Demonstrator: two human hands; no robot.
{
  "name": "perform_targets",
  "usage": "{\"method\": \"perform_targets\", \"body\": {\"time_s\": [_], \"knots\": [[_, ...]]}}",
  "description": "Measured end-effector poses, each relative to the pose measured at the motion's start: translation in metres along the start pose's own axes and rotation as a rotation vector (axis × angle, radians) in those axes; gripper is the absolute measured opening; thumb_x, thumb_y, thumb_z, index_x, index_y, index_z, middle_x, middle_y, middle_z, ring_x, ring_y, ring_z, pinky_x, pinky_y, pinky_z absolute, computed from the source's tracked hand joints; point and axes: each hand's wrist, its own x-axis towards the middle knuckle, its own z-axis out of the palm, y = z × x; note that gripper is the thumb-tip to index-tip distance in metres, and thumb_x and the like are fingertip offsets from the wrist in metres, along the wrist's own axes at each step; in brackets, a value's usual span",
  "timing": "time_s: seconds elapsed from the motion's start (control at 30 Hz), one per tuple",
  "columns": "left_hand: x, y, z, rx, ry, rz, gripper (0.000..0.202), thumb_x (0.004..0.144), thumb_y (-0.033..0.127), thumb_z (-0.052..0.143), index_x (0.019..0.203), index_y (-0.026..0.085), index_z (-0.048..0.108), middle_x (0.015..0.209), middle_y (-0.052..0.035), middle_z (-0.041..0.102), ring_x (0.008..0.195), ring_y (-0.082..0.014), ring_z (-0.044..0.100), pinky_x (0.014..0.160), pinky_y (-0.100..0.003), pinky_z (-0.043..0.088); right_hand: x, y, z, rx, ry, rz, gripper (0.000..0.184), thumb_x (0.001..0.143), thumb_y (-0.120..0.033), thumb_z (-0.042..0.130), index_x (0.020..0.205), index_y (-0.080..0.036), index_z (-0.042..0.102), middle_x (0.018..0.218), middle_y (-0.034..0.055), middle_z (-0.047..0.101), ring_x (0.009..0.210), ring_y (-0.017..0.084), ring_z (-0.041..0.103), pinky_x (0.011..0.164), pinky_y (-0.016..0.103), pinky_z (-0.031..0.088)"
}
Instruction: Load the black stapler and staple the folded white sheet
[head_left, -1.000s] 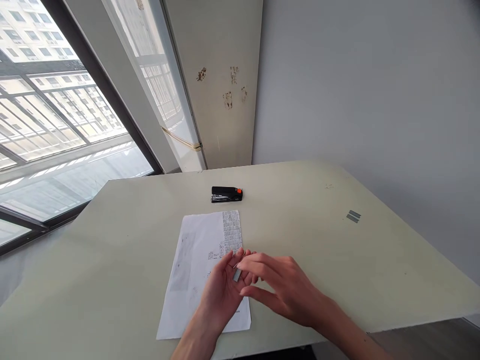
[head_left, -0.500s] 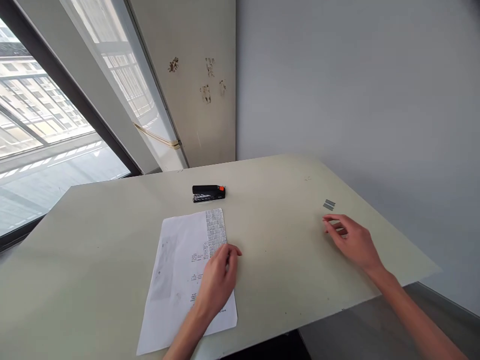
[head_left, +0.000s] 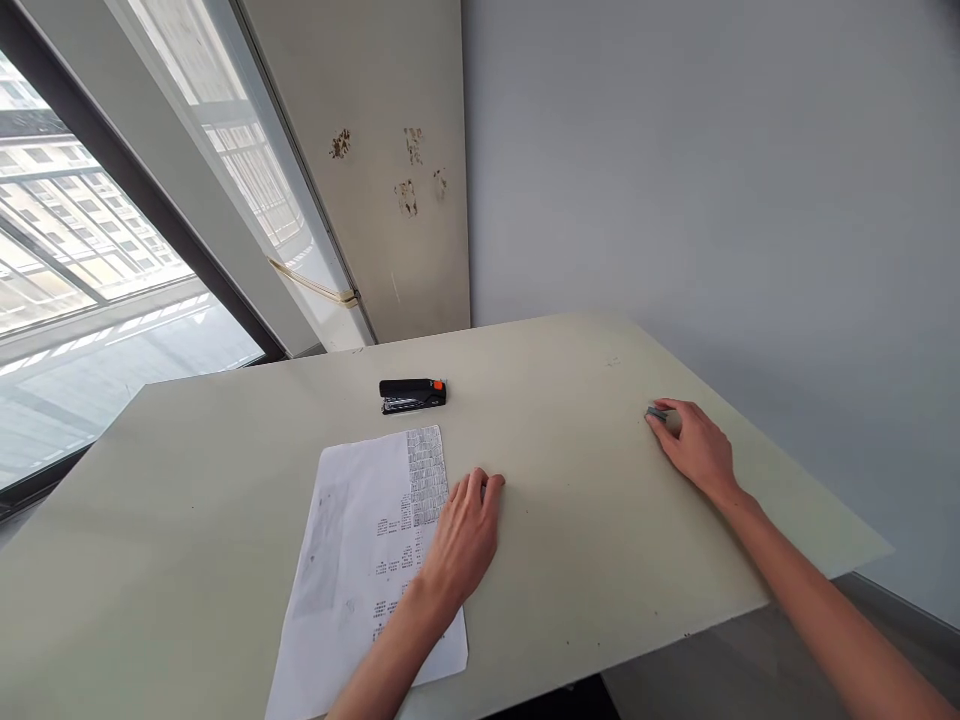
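Observation:
My right hand [head_left: 696, 446] is over the right part of the table, its thumb and forefinger closed around the grey strips of staples [head_left: 657, 412]. Just past the right edge of the printed sheet of paper [head_left: 360, 500], my left hand [head_left: 471, 525] rests with its fingers loosely curled; nothing shows in it. Its wrist and forearm lie across the sheet, covering part of the print. Beyond the top of the sheet lies a black stapler [head_left: 412, 395] with an orange patch at its right end.
The pale table [head_left: 570, 560] ends at a grey wall [head_left: 675, 180] on the right. A large window [head_left: 67, 220] is at the left, beside a panel [head_left: 405, 260] with brown marks at the back. The table's front edge runs below my hands.
My right hand has moved up to the staple strips and closed its thumb and forefinger on them. My left hand has slid right, from the sheet to beside its edge. The view has shifted slightly.

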Motion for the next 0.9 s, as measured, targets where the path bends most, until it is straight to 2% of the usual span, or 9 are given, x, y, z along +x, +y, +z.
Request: {"method": "perform_targets", "body": {"time_s": [0.13, 0.23, 0.37, 0.47, 0.57, 0.67, 0.77, 0.9], "knots": [[-0.001, -0.002, -0.001, 0.079, 0.041, 0.044, 0.038, 0.097, 0.008, 0.036, 0.122, 0.024, 0.061, 0.111, -0.012, 0.059, 0.092, -0.0282, 0.058, 0.084, -0.043, 0.052, -0.012, -0.016, 0.0, 0.07, -0.045, -0.035, 0.037, 0.099, -0.052, 0.052, 0.119, -0.025, 0.067, 0.125, 0.0089, 0.073, 0.072, 0.019, 0.068, 0.062, 0.032, 0.048], [-0.001, -0.002, -0.004, 0.067, 0.042, 0.017, 0.035, 0.103, 0.014, 0.036, 0.124, 0.024, 0.062, 0.113, -0.0122, 0.06, 0.094, -0.0286, 0.061, 0.082, -0.042, 0.051, -0.028, -0.04, -0.003, 0.119, -0.101, -0.116, 0.033, 0.1, -0.05, 0.054, 0.12, -0.026, 0.066, 0.123, 0.0063, 0.073, 0.069, 0.016, 0.067, 0.064, 0.031, 0.05], [-0.006, -0.005, -0.013, -0.027, 0.071, -0.038, 0.026, 0.106, 0.032, 0.05, 0.126, 0.025, 0.063, 0.117, -0.0125, 0.063, 0.104, -0.0309, 0.062, 0.091, -0.045, 0.049, -0.054, -0.084, -0.006, 0.219, -0.188, -0.254, 0.029, 0.103, -0.049, 0.053, 0.119, -0.028, 0.066, 0.114, 0.0042, 0.073, 0.062, 0.015, 0.062, 0.065, 0.033, 0.054], [-0.016, -0.009, -0.022, -0.138, 0.123, -0.09, 0.031, 0.1, 0.042, 0.064, 0.126, 0.026, 0.065, 0.121, -0.0124, 0.064, 0.113, -0.0334, 0.059, 0.1, -0.047, 0.046, -0.071, -0.115, -0.006, 0.305, -0.249, -0.365, 0.026, 0.104, -0.048, 0.052, 0.119, -0.029, 0.064, 0.11, 0.0029, 0.073, 0.06, 0.015, 0.06, 0.065, 0.033, 0.056], [-0.029, -0.015, -0.033, -0.174, 0.144, -0.138, 0.036, 0.095, 0.046, 0.071, 0.126, 0.027, 0.066, 0.124, -0.0113, 0.065, 0.117, -0.0348, 0.058, 0.105, -0.05, 0.043, -0.08, -0.14, -0.005, 0.36, -0.317, -0.451, 0.024, 0.106, -0.044, 0.052, 0.119, -0.029, 0.063, 0.11, 0.0025, 0.073, 0.06, 0.014, 0.058, 0.066, 0.032, 0.057], [-0.041, -0.027, -0.048, -0.088, 0.157, -0.147, 0.034, 0.096, 0.047, 0.069, 0.124, 0.028, 0.066, 0.122, -0.0106, 0.066, 0.116, -0.0341, 0.059, 0.105, -0.05, 0.044, -0.085, -0.158, -0.001, 0.389, -0.374, -0.515, 0.023, 0.107, -0.042, 0.05, 0.12, -0.028, 0.063, 0.114, 0.0024, 0.073, 0.061, 0.013, 0.059, 0.066, 0.031, 0.057], [-0.056, -0.047, -0.069, 0.099, 0.203, -0.146, 0.03, 0.101, 0.048, 0.061, 0.123, 0.028, 0.065, 0.124, -0.011, 0.066, 0.119, -0.0339, 0.058, 0.107, -0.052, 0.044, -0.086, -0.171, 0.003, 0.415, -0.388, -0.566, 0.025, 0.108, -0.044, 0.048, 0.12, -0.027, 0.063, 0.111, 0.0026, 0.074, 0.06, 0.013, 0.059, 0.066, 0.03, 0.056], [-0.078, -0.076, -0.097, 0.335, 0.224, -0.139, 0.037, 0.106, 0.051, 0.05, 0.132, 0.027, 0.06, 0.147, -0.011, 0.059, 0.142, -0.0357, 0.048, 0.116, -0.058, 0.038, -0.087, -0.182, 0.006, 0.446, -0.41, -0.608, 0.027, 0.11, -0.044, 0.046, 0.121, -0.027, 0.063, 0.111, 0.0028, 0.074, 0.06, 0.012, 0.06, 0.065, 0.03, 0.055]]}}
